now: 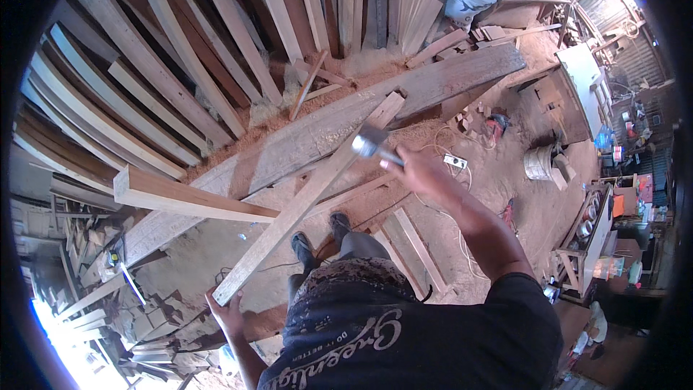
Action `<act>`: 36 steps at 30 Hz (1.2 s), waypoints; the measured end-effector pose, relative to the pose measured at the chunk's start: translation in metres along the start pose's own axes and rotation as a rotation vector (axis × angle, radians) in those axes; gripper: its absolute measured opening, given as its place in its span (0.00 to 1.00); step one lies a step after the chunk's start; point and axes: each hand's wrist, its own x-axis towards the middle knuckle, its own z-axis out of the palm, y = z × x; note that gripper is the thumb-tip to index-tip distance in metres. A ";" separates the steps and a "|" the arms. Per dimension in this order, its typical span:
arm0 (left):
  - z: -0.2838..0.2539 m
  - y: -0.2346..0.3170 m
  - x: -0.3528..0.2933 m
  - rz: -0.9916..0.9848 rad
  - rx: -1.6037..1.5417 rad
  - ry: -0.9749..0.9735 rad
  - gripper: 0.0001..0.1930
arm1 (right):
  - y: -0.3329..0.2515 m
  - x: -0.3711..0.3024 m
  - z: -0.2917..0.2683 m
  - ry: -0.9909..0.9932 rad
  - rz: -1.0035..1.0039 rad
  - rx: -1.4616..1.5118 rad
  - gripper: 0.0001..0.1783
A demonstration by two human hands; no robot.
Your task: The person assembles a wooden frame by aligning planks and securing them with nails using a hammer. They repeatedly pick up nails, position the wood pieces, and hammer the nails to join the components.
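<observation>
A long squared wooden beam slants across in front of me, from near left to far middle. My left hand is closed round its near end. In my right hand, closed on the handle, is a hammer with a shiny metal head. The head is over the beam's far half; whether it touches the wood I cannot tell. Close to the far end of the beam there is a dark notch. A second squared post meets the beam's middle from the left; the joint itself is hard to make out.
A thick, wide plank lies behind the beam. Tall boards lean at the back left. To the right are a white power strip with cords, a red power tool, a bucket and a workbench. Sawdust covers the ground.
</observation>
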 end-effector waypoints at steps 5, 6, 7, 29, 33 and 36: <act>0.006 -0.006 0.002 -0.056 0.027 -0.044 0.26 | 0.026 0.020 0.001 0.184 0.050 0.082 0.32; 0.019 0.022 0.002 0.020 0.005 -0.078 0.28 | 0.039 0.034 0.007 0.263 0.080 0.046 0.32; 0.026 0.020 0.002 -0.004 -0.098 -0.084 0.30 | 0.041 0.043 0.008 0.341 0.090 0.009 0.32; -0.011 0.117 0.050 0.198 -0.388 -0.152 0.31 | -0.296 -0.143 0.067 -0.696 0.040 1.063 0.28; -0.016 0.115 0.055 0.224 -0.343 -0.177 0.30 | -0.320 -0.151 0.069 -0.685 0.034 1.037 0.26; -0.019 0.120 0.057 0.240 -0.290 -0.172 0.28 | -0.294 -0.149 0.062 -0.501 0.203 1.107 0.27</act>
